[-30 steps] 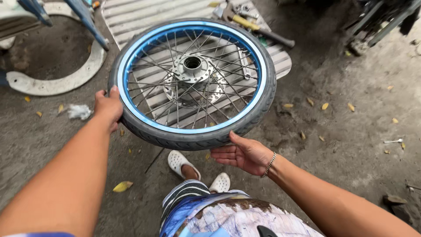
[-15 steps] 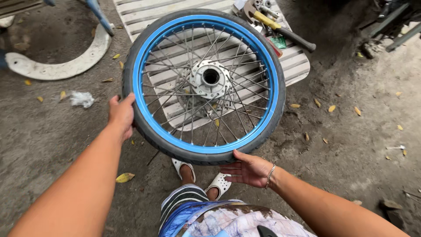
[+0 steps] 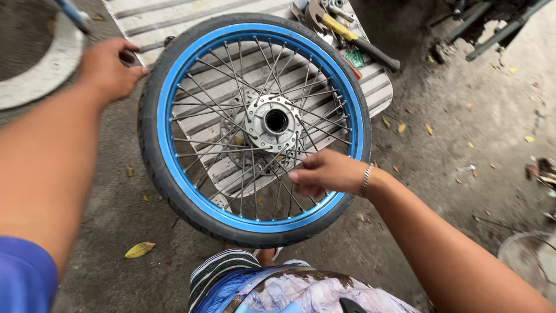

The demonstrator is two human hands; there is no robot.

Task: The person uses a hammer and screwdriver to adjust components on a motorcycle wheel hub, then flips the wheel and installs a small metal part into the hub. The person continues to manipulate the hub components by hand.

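Wheel (image 3: pixel 174 174): one; spoked motorcycle wheel with a black tyre and a blue rim, lying roughly flat and low over the ground, its far half above the panel.
Hub (image 3: pixel 275 122): one; silver metal, open bore at the centre, thin wire spokes fanning out to the rim.
Left hand (image 3: pixel 107 66): one; at the wheel's upper-left edge, fingers curled with the tips against the tyre's outer side; whether it grips the tyre or only steadies it cannot be told.
Right hand (image 3: pixel 327 173): one; over the lower-right part of the spokes, inside the rim, fingers drawn together in a narrow pinch at the spokes; a metal bracelet (image 3: pixel 365 178) on the wrist.
Position of wheel to hands: it lies between them, the left hand on the outside of the tyre, the right hand within the rim, just below and right of the hub.
Panel (image 3: pixel 174 20): one; pale corrugated sheet on the ground beneath the wheel's far half.
Tools (image 3: pixel 353 40): a small cluster at the panel's far right corner, among them one with a yellow-and-black handle; exact count cannot be told.
Ground (image 3: pixel 452 150): grey concrete, with scattered yellow leaves; one larger leaf (image 3: pixel 139 250) near the lower left.
Foot (image 3: pixel 266 254): one in view, in a sandal, below the wheel's near edge.
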